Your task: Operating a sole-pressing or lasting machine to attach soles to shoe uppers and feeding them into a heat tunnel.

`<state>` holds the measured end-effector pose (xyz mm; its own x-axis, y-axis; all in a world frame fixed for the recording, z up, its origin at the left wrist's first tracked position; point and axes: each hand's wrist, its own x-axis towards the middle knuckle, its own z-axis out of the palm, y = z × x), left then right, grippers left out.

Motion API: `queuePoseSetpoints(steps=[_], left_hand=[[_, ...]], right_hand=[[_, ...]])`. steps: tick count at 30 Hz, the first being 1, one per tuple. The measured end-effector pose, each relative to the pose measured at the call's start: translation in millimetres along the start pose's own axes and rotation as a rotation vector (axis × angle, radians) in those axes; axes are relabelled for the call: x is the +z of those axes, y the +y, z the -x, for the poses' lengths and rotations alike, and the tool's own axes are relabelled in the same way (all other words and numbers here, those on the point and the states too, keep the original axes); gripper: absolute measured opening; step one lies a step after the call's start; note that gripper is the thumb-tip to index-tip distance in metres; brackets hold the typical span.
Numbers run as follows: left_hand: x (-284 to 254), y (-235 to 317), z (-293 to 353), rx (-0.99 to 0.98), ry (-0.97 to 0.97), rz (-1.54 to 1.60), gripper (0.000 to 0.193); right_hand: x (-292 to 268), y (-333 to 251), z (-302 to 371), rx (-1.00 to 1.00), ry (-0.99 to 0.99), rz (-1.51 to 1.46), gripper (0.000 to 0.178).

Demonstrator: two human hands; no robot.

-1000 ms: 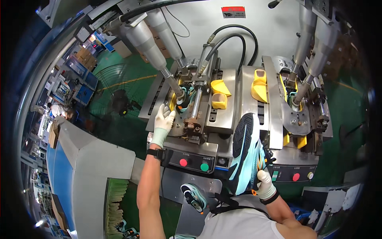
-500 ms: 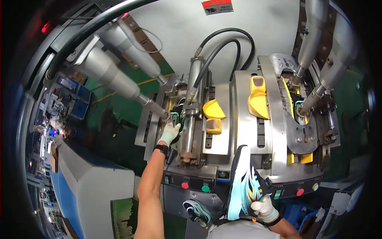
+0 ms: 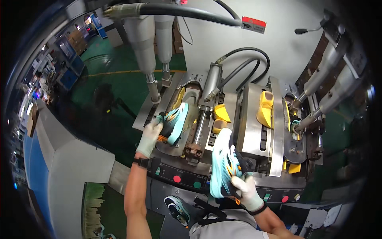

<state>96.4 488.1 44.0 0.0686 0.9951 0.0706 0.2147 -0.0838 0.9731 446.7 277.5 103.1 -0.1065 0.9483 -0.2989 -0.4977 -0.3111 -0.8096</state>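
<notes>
My left hand [image 3: 150,135], in a pale glove, grips a turquoise, black and orange sneaker [image 3: 177,121] near its dark collar. The sneaker is tilted over the left station [image 3: 191,95] of a metal press. My right hand [image 3: 247,192], also gloved, is closed around the collar end of a matching sneaker [image 3: 223,163]. This one is held toe up in front of the press, its pale sole side facing left. Another dark, white and turquoise shoe [image 3: 178,210] is below the control panel.
Metal press rods [image 3: 152,89] stand over the left station; others [image 3: 312,119] reach into the right station. Yellow pads [image 3: 264,111] rest on the middle plates. A hydraulic cylinder [image 3: 213,81] with black hoses lies between stations. Push buttons [image 3: 177,179] line the front panel.
The left rods have lifted away from the left station. My left hand has brought a sneaker up from there. My right hand still holds its sneaker, and the view has shifted.
</notes>
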Motion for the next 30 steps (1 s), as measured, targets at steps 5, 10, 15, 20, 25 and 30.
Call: queuePoseSetpoints(steps=[5,10,15,20,25,30], left_hand=[[-37.4,23.0,169.3,-0.027,0.239,-0.123,0.042],[-52.6,-17.5,332.7,-0.353,0.490,-0.101,0.042],[-32.7,-60.1,423.1,-0.545,0.609,-0.162,0.049],[3.8,-63.4,475.4,-0.754,0.645,-0.296,0.038],[90.3,-146.4,530.6,-0.732,0.638,-0.318,0.064],[97.4,-172.1,526.1,-0.590,0.689,-0.342,0.064]], right_hand=[[89.9,4.2,-105.3,-0.031,-0.191,-0.142,0.039],[177.4,38.7,-261.4,0.213,0.175,0.363,0.012],[135.0,126.8,-433.2,-0.104,0.562,1.132,0.011],[124.5,148.6,-466.2,-0.156,0.690,1.171,0.040],[95.8,128.5,-459.4,-0.266,0.344,1.605,0.037],[134.2,90.4,-434.6,-0.347,-0.428,2.325,0.037]])
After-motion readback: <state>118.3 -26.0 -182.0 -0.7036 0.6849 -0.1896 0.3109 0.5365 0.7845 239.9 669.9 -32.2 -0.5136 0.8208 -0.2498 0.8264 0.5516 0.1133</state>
